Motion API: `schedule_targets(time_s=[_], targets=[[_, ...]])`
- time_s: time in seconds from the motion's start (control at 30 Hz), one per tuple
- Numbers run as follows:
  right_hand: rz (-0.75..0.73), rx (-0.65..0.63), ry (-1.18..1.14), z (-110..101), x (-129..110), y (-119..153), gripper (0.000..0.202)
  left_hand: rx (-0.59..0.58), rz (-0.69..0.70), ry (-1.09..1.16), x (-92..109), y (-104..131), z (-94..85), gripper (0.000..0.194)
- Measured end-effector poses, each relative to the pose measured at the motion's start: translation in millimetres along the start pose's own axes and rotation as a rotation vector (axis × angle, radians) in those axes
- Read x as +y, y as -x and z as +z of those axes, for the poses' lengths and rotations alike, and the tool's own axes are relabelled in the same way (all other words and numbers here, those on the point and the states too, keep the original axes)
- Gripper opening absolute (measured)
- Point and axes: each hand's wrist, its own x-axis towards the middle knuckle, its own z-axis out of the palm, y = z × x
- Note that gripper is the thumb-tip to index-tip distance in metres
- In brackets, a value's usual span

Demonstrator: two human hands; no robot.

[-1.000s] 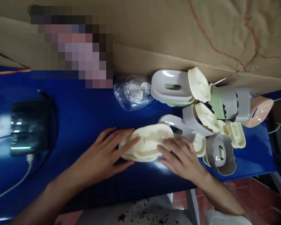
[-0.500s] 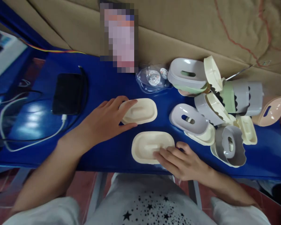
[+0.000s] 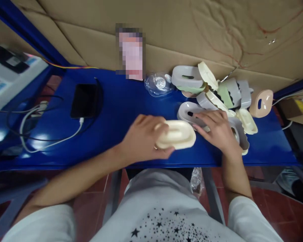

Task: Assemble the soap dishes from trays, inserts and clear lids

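1. While my left hand (image 3: pixel 146 137) wraps one end of the cream dish (image 3: pixel 180 134), its fingers hide that end, and I cannot tell whether a second piece is nested beneath.
2. My right hand (image 3: pixel 217 127) covers part of the grey slotted lid (image 3: pixel 183 109), and its wrist blocks some of the grey scalloped cup (image 3: pixel 244 139).
3. Past my left fingertips, on the far side, a panel (image 3: pixel 131 55) is blurred into squares, with clear plastic (image 3: pixel 158 87) near it.
4. Crowded beyond my right fingers are a green scalloped piece (image 3: pixel 224 92), a peach slotted piece (image 3: pixel 266 101) and a cream tray (image 3: pixel 247 120). Well left of my left fingers lies a black box (image 3: pixel 82 101).
5. My left fingers and thumb are closed on the dish; its free end reaches just beside my right thumb.
6. My right thumb and fingers are parted, nothing visible between them; whether the tips touch the lid, I cannot tell.
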Motion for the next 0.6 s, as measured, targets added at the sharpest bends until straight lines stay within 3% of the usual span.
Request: schedule_targets(time_s=[0.1, 0.23, 0.4, 0.53, 0.6], targets=[[-0.046, -0.014, -0.009, 6, 8, 5, 0.034, 0.006, 0.182, -0.026, 27, 11, 23.8, 0.049], [-0.078, -0.030, -0.033, 20, -1, 4, 0.033, -0.124, 0.194, -0.056, 35, 17, 42.9, 0.057], [-0.079, 0.096, -0.239, 18, -19, -1, 0.033, -0.181, 0.039, -0.041, 10, 11, 36.3, 0.071], [-0.084, 0.102, -0.315, 20, -26, -3, 0.035, -0.285, 0.048, 0.062, -21, 8, 29.4, 0.100], [-0.077, 0.117, -0.334, 25, -28, -3, 0.034, -0.340, 0.057, 0.140, -36, 7, 24.1, 0.096]])
